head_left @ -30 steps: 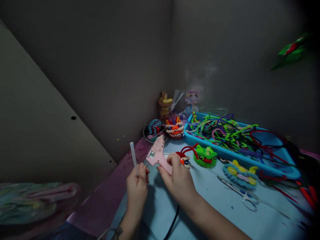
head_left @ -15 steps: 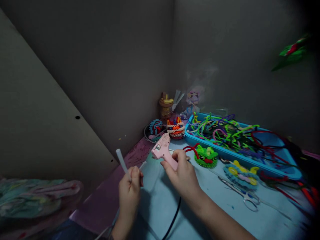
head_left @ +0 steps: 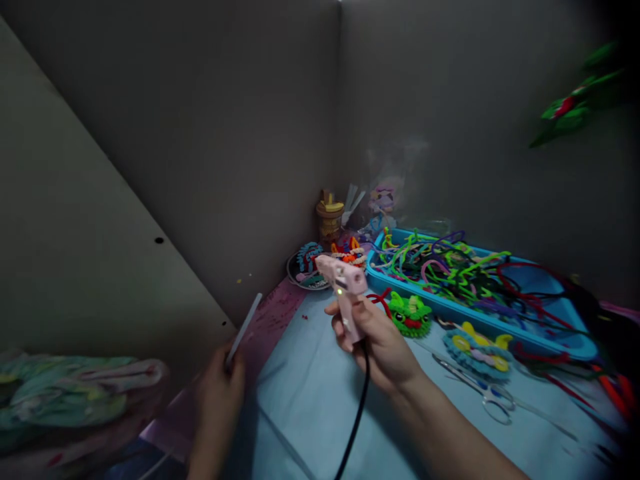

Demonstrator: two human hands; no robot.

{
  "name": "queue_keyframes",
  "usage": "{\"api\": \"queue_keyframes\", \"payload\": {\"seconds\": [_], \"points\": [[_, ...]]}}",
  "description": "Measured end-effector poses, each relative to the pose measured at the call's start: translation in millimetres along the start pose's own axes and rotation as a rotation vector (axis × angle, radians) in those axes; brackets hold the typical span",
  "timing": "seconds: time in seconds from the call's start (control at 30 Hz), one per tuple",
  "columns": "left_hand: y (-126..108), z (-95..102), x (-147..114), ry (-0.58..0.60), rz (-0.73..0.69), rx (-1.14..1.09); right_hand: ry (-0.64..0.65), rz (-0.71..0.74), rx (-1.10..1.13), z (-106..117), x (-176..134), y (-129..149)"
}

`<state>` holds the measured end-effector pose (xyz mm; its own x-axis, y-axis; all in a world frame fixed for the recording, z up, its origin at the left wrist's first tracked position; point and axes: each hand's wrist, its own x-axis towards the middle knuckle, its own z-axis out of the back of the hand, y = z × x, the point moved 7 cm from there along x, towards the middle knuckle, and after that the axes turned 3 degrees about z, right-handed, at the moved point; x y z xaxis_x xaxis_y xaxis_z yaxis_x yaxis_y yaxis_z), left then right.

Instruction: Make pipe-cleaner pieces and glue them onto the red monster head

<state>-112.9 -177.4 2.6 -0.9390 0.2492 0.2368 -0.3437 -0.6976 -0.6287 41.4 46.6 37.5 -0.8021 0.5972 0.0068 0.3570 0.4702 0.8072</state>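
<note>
Pink hot-glue gun (head_left: 346, 277), left of blue tray (head_left: 525, 328): likely light, rigid; right hand (head_left: 383, 340) grips handle (head_left: 349, 315), best hold. Left hand (head_left: 223, 383) grips glue stick (head_left: 247, 326).

**Dim Corner, Blackened Right Edge**

Plain grey walls (head_left: 240, 147) lie in gloom, one bright speck at top. A green light glows on the pale-pink plastic glue gun (head_left: 347, 303). Soft shadows streak the pale-blue tabletop (head_left: 300, 373). The bare left grip (head_left: 223, 380) blurs; the right margin smears into black.
</note>
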Motion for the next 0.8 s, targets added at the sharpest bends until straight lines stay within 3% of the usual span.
{"api": "queue_keyframes", "payload": {"seconds": [0.17,0.43,0.8], "points": [[-14,-30.6,16,0.072,-0.024,-0.04,-0.042,-0.053,0.242,5,-3,2],[-35,-59.9,55,0.039,-0.028,-0.152,-0.005,-0.034,0.208,0,-5,4],[-53,-74.2,63,0.053,-0.076,-0.191,-0.041,-0.011,0.162,5,-4,14]]}}
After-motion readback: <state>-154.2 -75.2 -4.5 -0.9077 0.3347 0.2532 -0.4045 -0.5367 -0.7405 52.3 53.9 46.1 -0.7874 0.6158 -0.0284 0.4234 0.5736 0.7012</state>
